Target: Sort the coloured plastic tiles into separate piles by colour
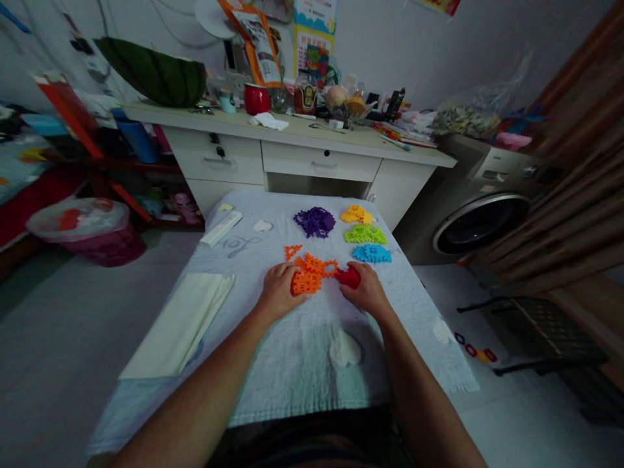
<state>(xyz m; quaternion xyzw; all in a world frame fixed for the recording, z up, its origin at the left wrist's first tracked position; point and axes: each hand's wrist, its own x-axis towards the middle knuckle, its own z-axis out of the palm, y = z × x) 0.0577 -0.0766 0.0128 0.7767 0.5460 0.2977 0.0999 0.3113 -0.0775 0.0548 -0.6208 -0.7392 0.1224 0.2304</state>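
My left hand is closed around the left side of a heap of orange plastic building pieces, its thumb along the near edge. A bit of red shows between that hand and the orange. My right hand grips red building pieces just to the right of the heap. Between the two hands, an orange piece with an open middle lies close to the red ones. A loose orange triangle rests beyond my left hand. How many pieces each hand holds is hidden by the fingers.
Sorted piles of purple, yellow, green and blue pieces lie farther back on the cloth-covered table. At left are a white box and folded cloth. A cluttered desk stands behind.
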